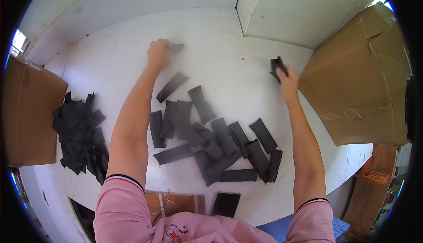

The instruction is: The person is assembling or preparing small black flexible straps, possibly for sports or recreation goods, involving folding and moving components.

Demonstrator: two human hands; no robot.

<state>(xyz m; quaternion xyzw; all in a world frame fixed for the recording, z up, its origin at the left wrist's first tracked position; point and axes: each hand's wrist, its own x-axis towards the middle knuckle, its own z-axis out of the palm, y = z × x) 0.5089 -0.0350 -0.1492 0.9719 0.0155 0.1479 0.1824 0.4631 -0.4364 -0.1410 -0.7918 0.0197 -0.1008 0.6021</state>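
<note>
Left hand: the bare left hand [157, 54] is held over the far part of the table; a flat, dark grey, cloth-like piece [177, 47] is seen at its blurred fingertips, but whether it is pinched or only touched cannot be told.
Right hand: a small, bent, black, cloth-like bundle [277, 68] is pinched between the thumb and fingers of the bare right hand [289, 84].
Nearest loose strip: 1 flat, dark grey, long strip [172, 86] is found below the left hand, toward the body and a bit to the right; its long side is slanted from lower left to upper right, and the left hand is nearer than the right.
Other strips: many black, flat, cloth-like strips [263, 135] are spread between the 2 forearms, some laid over others.
Scrap pile: a heap of ragged black scraps [79, 130] is seen at the left.
Table: all this is held up by a smooth white table [220, 49].
Boxes: the table is flanked by 1 brown cardboard left box [33, 111] and 1 taped brown cardboard right box [352, 80].
Near edge: a flat, dark, phone-like slab [226, 204] is seen close to the body.
</note>
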